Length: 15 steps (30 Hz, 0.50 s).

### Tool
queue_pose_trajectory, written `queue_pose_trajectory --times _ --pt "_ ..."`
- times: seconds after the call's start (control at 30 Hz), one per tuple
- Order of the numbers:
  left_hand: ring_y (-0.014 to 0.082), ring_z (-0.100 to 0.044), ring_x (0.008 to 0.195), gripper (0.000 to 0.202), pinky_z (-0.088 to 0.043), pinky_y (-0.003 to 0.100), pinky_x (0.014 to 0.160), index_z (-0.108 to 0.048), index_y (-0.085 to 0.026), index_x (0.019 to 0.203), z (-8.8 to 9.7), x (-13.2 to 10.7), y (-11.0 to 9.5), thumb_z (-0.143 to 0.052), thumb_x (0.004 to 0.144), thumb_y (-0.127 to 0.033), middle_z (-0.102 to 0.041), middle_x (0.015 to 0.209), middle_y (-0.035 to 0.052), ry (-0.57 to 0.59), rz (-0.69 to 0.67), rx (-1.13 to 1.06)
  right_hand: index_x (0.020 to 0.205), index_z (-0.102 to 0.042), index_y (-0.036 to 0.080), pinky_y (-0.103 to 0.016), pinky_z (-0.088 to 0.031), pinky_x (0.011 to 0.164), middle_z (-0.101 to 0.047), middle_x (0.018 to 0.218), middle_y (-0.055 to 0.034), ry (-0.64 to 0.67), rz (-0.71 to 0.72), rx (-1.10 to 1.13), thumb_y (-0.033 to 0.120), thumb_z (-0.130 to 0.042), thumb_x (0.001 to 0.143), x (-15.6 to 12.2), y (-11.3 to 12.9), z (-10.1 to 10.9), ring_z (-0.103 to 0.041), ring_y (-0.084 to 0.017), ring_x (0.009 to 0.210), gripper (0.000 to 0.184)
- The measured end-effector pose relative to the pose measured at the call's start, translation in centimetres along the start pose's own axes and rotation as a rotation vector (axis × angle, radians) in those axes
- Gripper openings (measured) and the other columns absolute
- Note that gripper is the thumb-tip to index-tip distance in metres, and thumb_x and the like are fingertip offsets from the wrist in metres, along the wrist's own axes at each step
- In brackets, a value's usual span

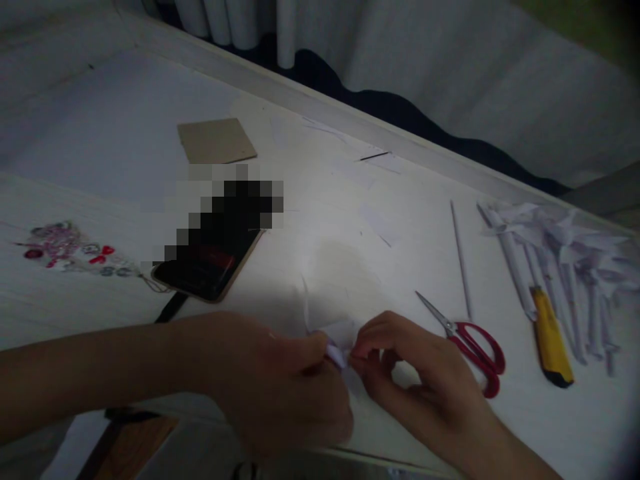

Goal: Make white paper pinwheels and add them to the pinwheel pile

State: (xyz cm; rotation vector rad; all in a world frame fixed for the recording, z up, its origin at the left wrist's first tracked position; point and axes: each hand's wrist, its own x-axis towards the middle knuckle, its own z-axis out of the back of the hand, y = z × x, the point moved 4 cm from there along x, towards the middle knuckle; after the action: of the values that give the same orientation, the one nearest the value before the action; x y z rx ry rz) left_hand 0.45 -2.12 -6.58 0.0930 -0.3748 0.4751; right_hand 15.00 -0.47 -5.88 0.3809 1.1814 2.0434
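Note:
My left hand point(300, 387) is closed in a fist around a small piece of rolled white paper point(336, 355), whose end pokes out past the thumb. Thumb and forefinger of my right hand point(415, 373) pinch at that end; the exact contact is blurred. A thin pointed bit of the paper stands up behind the left thumb. Scissors with red handles point(480, 347) lie partly open just beyond my right hand, blades pointing away to the left. Above my left wrist rests a dark phone point(200, 267), its upper part pixelated.
At the right lie several white paper pinwheel-like rolls point(565, 267) and a yellow-handled screwdriver or similar tool point(553, 343). A thin stick point(461, 260), paper scraps point(377, 223), a brown card point(217, 141) and a beaded charm point(60, 247) are on the white table. A raised ledge point(320, 107) borders the back.

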Motion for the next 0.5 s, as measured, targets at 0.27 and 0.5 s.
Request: queue_pose_trajectory --times 0.27,0.5 --pt "0.0103 -0.053 0.061 0.014 -0.046 0.023 0.059 -0.064 -0.019 0.074 -0.3 -1.4 -0.8 -0.05 0.078 -0.021 -0.061 0.069 -0.0029 -0.129 -0.534 0.337 0.083 -0.056 0.017 -0.018 -0.042 0.054 -0.057 0.074 0.0023 -0.014 0.018 -0.098 0.01 -0.053 0.074 1.4 -0.7 -0.5 -0.052 -0.007 0.06 0.012" --pt "0.0114 -0.054 0.066 0.016 -0.044 0.028 0.072 -0.063 -0.017 0.079 -0.6 -1.9 0.5 -0.047 0.08 -0.017 -0.063 0.075 -0.002 -0.025 -0.352 0.224 0.085 -0.058 0.015 -0.019 -0.041 0.056 -0.056 0.073 0.0006 0.018 0.105 -0.254 0.007 -0.052 0.075 3.1 -0.1 -0.6 -0.051 -0.009 0.06 0.015"
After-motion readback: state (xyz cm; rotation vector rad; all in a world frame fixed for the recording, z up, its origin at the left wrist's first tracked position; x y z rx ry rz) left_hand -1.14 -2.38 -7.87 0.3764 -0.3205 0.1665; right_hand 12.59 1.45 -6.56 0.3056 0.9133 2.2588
